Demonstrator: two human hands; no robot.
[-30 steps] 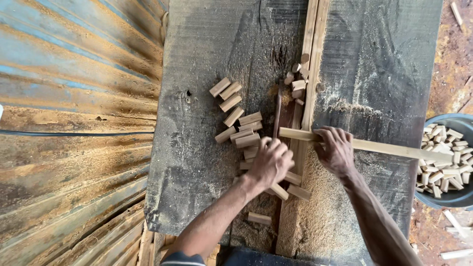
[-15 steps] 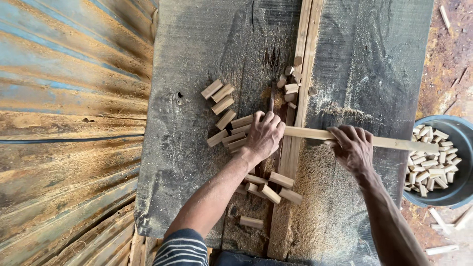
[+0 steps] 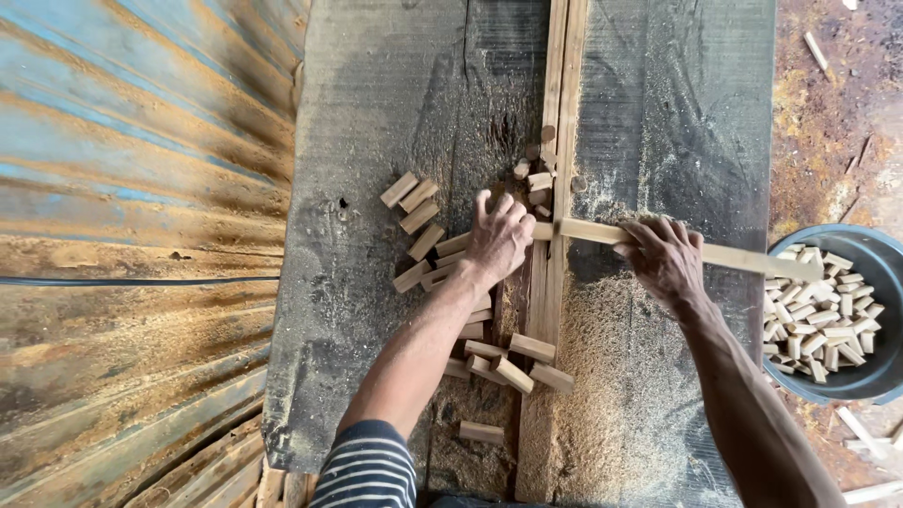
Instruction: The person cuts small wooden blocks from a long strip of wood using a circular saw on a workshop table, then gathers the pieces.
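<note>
My right hand (image 3: 664,256) presses down on a long pale wooden strip (image 3: 743,258) that lies across the dark sawdust-covered bench (image 3: 395,113). The strip's left end reaches the wooden rail (image 3: 562,85) running along the bench's middle. My left hand (image 3: 499,235) rests at that end, fingers curled over small cut wooden blocks (image 3: 419,235) just left of the rail. Whether it grips one block I cannot tell. More short blocks (image 3: 513,362) lie scattered nearer to me.
A dark round basin (image 3: 879,376) holding several cut blocks stands on the ground at the right. Rusty blue corrugated metal sheeting (image 3: 132,188) lies to the left of the bench. Sawdust (image 3: 602,376) piles right of the rail. Wood scraps litter the dirt floor.
My left hand has moved up from the lower blocks to the strip's left end. My right hand has slid rightward along the strip.
</note>
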